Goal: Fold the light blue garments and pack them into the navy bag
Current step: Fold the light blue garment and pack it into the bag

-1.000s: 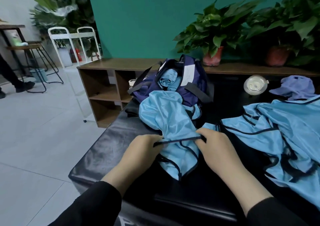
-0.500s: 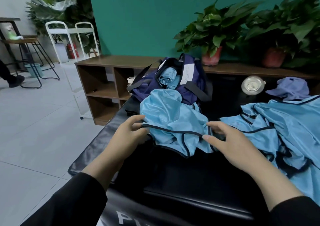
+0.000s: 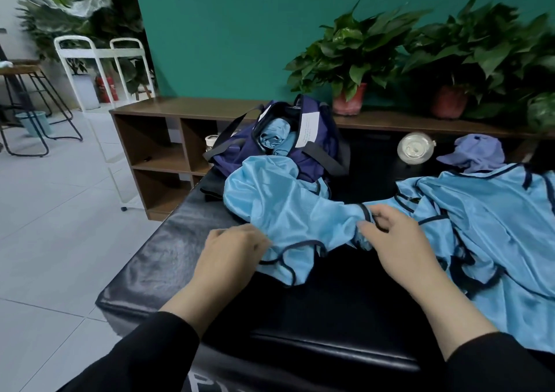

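A light blue garment (image 3: pixel 288 208) with dark trim lies crumpled on the black padded table (image 3: pixel 168 241), just in front of the navy bag (image 3: pixel 315 154). My left hand (image 3: pixel 231 256) grips its lower left edge. My right hand (image 3: pixel 399 241) pinches its right side by the dark trim. The bag stands open at the table's far side with a rolled light blue garment (image 3: pixel 273 134) inside. A heap of more light blue garments (image 3: pixel 492 226) lies to the right.
A clear round container (image 3: pixel 416 148) and a lavender cap (image 3: pixel 477 151) sit behind the heap. A wooden shelf unit (image 3: pixel 168 139) with two potted plants (image 3: pixel 351 58) runs along the green wall. A white rack (image 3: pixel 99 58) and stools stand on the tiled floor at left.
Both hands have moved apart along the garment, the left lower and the right further right, and the garment is bunched between them more than half a second ago.
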